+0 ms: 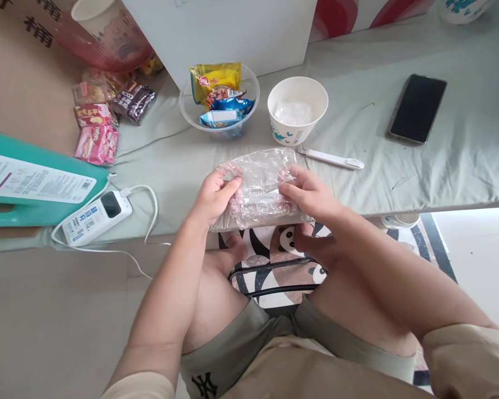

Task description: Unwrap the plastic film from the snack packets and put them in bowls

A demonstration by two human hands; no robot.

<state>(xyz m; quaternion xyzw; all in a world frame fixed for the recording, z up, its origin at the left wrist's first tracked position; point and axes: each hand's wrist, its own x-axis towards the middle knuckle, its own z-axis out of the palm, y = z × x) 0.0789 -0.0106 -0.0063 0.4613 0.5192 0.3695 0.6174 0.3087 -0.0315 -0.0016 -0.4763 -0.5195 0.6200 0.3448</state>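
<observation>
A crinkled clear plastic bag [261, 183] is stretched between my hands at the front edge of the cloth-covered surface. My left hand [217, 194] pinches its left side, thumb on top. On the opposite side my right hand [310, 191] grips the bag the same way. Just beyond it stands a white paper bowl [298, 111] with translucent plastic inside. Left of that bowl, a clear plastic bowl [182, 105] holds several snack packets [222, 91] in yellow and blue. A white slim cutter [331, 158] lies near my right hand.
A black phone [418, 108] lies at right. Pink and dark snack packs [97, 141] sit at left beside a cardboard box [29, 72]. A green jug [37, 177] and a white power bank [97, 217] with a cable are at front left. A white box [233, 33] stands behind.
</observation>
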